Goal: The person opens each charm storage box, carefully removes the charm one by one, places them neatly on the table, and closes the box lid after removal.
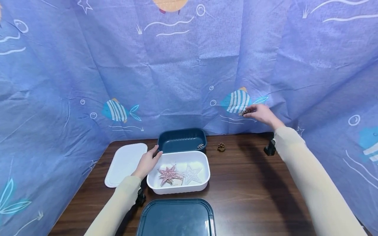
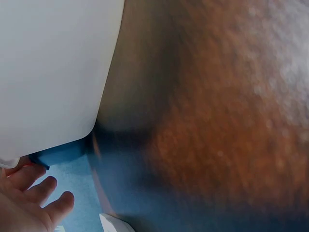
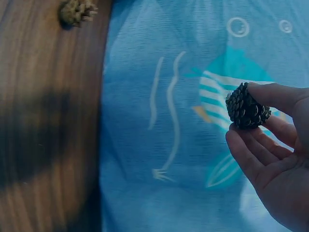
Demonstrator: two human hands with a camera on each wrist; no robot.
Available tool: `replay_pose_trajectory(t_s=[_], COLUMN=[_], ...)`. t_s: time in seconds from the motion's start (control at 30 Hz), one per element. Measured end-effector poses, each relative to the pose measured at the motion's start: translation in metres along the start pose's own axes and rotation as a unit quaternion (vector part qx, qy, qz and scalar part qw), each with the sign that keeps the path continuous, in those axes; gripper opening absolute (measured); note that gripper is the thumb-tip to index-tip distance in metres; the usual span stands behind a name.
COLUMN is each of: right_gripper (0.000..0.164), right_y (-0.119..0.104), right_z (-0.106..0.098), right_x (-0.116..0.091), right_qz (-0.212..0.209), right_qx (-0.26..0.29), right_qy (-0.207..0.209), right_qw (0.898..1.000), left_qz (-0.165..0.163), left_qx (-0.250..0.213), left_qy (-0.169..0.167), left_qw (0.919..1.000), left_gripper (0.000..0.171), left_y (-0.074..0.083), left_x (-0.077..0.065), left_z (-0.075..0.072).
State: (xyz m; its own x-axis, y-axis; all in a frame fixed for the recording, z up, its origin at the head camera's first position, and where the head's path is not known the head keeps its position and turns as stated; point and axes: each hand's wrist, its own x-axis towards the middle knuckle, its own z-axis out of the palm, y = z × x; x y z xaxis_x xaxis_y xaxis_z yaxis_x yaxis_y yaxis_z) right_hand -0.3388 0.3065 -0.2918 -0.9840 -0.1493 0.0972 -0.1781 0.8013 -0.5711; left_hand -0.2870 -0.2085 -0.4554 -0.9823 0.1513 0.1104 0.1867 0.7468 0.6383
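Observation:
Raised above the back right of the table, my right hand [image 1: 262, 114] pinches a pine cone [image 3: 247, 107] between thumb and fingers. My left hand [image 1: 148, 162] rests at the left corner of a white container [image 1: 178, 189], its fingers reaching toward the dark blue container [image 1: 182, 140] behind. A pink glittery star [image 1: 168, 174] and a clear white star [image 1: 192, 174] lie inside the white container. One pine cone [image 1: 200, 146] sits in the right end of the blue container. Another pine cone [image 1: 221, 147] lies on the table just right of it.
A white lid [image 1: 125, 165] lies flat at the left of the table [image 1: 236, 183]. The dark blue lid [image 1: 178, 218] is at the front, nearest the body. A blue curtain [image 1: 183, 82] with fish prints hangs right behind the table's back edge.

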Motion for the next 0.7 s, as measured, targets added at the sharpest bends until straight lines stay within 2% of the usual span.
replay_pose_trajectory(t_s=[0.3,0.5,0.7], right_gripper=[0.053,0.049,0.044], right_y=[0.029,0.041,0.052], right_z=[0.042,0.072,0.1], right_x=[-0.006,-0.008,-0.012], right_qz=[0.024,-0.006,-0.018], right_qx=[0.02,0.005,0.021], right_qy=[-0.022,-0.022,-0.028], right_qw=[0.999,1.0,0.999], left_qz=[-0.007,-0.008,-0.007], left_qx=[-0.007,-0.004,-0.007], left_qy=[-0.005,-0.002,-0.001], left_qw=[0.9999,1.0,1.0], left_gripper=[0.073,0.075,0.07], left_y=[0.003,0.002,0.0], left_x=[0.0,0.002,-0.001], left_z=[0.001,0.002,0.001])
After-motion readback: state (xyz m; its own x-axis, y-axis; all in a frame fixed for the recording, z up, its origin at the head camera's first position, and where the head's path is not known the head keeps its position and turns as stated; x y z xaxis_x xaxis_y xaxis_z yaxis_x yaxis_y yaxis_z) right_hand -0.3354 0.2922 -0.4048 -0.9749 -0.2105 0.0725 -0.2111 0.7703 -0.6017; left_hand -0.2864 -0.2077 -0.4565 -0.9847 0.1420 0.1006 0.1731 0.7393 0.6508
